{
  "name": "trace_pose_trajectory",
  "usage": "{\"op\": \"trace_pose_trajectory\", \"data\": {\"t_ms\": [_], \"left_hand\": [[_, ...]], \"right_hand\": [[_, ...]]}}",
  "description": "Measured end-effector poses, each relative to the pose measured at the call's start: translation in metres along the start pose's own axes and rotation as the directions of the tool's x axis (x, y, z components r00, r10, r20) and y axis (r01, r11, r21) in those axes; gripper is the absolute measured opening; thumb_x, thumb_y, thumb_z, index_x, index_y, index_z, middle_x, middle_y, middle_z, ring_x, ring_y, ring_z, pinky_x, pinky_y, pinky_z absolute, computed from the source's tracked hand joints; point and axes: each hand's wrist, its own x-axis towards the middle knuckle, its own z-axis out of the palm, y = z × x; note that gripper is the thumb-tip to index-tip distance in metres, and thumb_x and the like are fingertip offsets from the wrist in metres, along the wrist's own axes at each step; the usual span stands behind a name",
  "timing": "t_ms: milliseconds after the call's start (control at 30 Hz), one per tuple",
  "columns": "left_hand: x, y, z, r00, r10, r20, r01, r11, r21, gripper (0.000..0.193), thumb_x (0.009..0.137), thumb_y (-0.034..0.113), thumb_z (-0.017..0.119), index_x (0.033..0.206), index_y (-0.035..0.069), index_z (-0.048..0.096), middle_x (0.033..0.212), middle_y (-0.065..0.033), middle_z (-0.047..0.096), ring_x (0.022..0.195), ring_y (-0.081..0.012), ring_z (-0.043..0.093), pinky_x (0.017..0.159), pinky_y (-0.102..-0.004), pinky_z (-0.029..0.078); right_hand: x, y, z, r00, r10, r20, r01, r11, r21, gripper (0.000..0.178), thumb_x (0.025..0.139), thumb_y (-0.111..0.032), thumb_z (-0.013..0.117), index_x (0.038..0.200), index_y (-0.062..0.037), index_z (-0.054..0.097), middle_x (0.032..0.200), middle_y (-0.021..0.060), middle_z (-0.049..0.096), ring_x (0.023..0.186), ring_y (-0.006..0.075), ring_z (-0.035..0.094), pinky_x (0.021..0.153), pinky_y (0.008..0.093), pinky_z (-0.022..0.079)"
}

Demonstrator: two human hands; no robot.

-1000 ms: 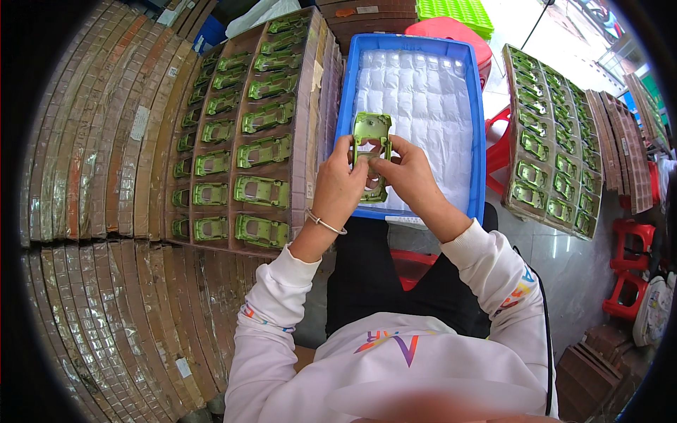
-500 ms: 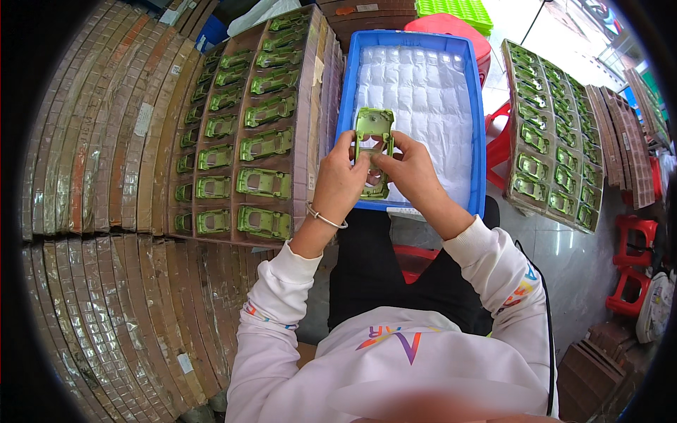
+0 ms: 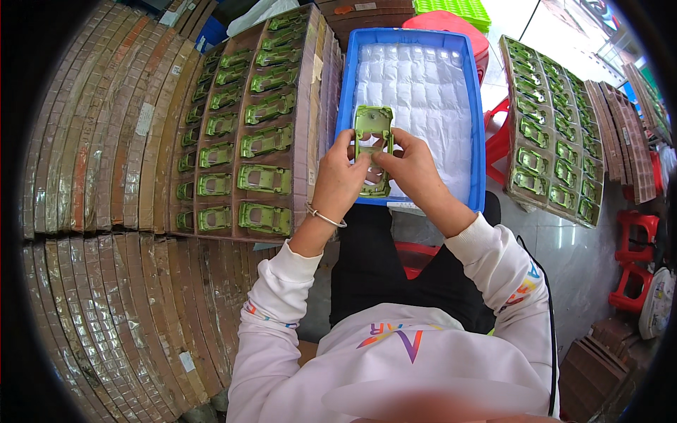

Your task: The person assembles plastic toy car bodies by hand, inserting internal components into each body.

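Between both hands is a green toy car body shell [image 3: 374, 118], its hollow inside facing up, held over the near part of a blue tray [image 3: 476, 141]. My left hand [image 3: 342, 173] grips its left edge, thumb on the middle. From the other side my right hand [image 3: 415, 169] holds the right edge, its thumb also near the middle. Fingertips show through the shell's openings. White padded sheeting [image 3: 416, 92] with a grid of pockets lines the tray. At the left, a brown divided tray [image 3: 302, 141] holds rows of similar green shells [image 3: 264, 180].
At the right, another divided tray [image 3: 518, 187] of green shells rests near a red stool [image 3: 497, 144]. Stacks of brown trays [image 3: 106, 127] fill the left side. More red stools [image 3: 630, 285] stand at the far right. A bright green crate [image 3: 458, 8] is at the back.
Both hands keep the same hold on the shell, almost unmoved. The view has shifted very slightly.
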Motion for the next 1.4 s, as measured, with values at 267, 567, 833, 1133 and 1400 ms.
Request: {"op": "trace_pose_trajectory", "data": {"t_ms": [267, 567, 833, 1133, 1400], "left_hand": [[-0.005, 0.006, 0.006, 0.997, 0.022, -0.076, -0.012, 0.992, 0.128, 0.03, 0.087, 0.0, 0.056, 0.117, -0.002, 0.053, 0.087, -0.0104, 0.066, 0.07, -0.0144, 0.066, 0.059, -0.028, 0.053], [-0.005, 0.025, 0.002, 0.983, -0.156, 0.1, 0.178, 0.947, -0.268, 0.034, 0.085, 0.001, 0.059, 0.118, -0.001, 0.051, 0.094, -0.0088, 0.066, 0.074, -0.0148, 0.067, 0.063, -0.028, 0.053], [-0.006, 0.022, -0.01, 0.915, -0.352, 0.197, 0.397, 0.7, -0.594, 0.035, 0.092, 0.029, 0.059, 0.117, 0.005, 0.052, 0.1, -0.0067, 0.064, 0.078, -0.0156, 0.069, 0.064, -0.0289, 0.057], [-0.007, 0.02, -0.011, 0.933, -0.331, 0.142, 0.351, 0.749, -0.562, 0.035, 0.092, 0.031, 0.06, 0.117, 0.007, 0.052, 0.102, -0.0067, 0.065, 0.078, -0.0134, 0.067, 0.062, -0.0247, 0.053], [-0.008, 0.021, -0.01, 0.952, -0.292, 0.091, 0.292, 0.781, -0.552, 0.038, 0.092, 0.03, 0.062, 0.118, 0.004, 0.051, 0.097, -0.0052, 0.064, 0.075, -0.0102, 0.064, 0.058, -0.0231, 0.051]], "right_hand": [[0.0, 0.01, 0.002, 1.0, 0.016, -0.002, -0.016, 0.999, 0.052, 0.032, 0.081, 0.002, 0.064, 0.112, 0.0027, 0.061, 0.09, 0.0052, 0.066, 0.077, 0.0087, 0.061, 0.066, 0.0247, 0.051], [-0.003, 0.0, -0.009, 0.992, 0.092, 0.083, -0.095, 0.995, 0.031, 0.032, 0.082, -0.001, 0.064, 0.114, 0.0017, 0.061, 0.096, 0.0055, 0.065, 0.079, 0.0112, 0.061, 0.067, 0.0256, 0.049], [-0.017, -0.018, -0.016, 0.988, 0.12, 0.099, -0.139, 0.967, 0.215, 0.059, 0.085, -0.016, 0.072, 0.136, 0.0012, 0.048, 0.123, 0.0098, 0.056, 0.093, 0.0154, 0.061, 0.08, 0.0293, 0.048], [-0.04, -0.036, -0.019, 0.898, -0.441, 0.019, 0.426, 0.855, -0.297, 0.044, 0.08, -0.011, 0.073, 0.123, -0.0086, 0.06, 0.123, 0.0131, 0.056, 0.11, 0.0268, 0.058, 0.09, 0.0376, 0.048], [-0.047, -0.042, -0.026, 0.707, -0.56, 0.431, 0.659, 0.301, -0.69, 0.028, 0.078, -0.014, 0.07, 0.106, -0.011, 0.068, 0.116, 0.0041, 0.062, 0.113, 0.0249, 0.054, 0.103, 0.0433, 0.036]]}}
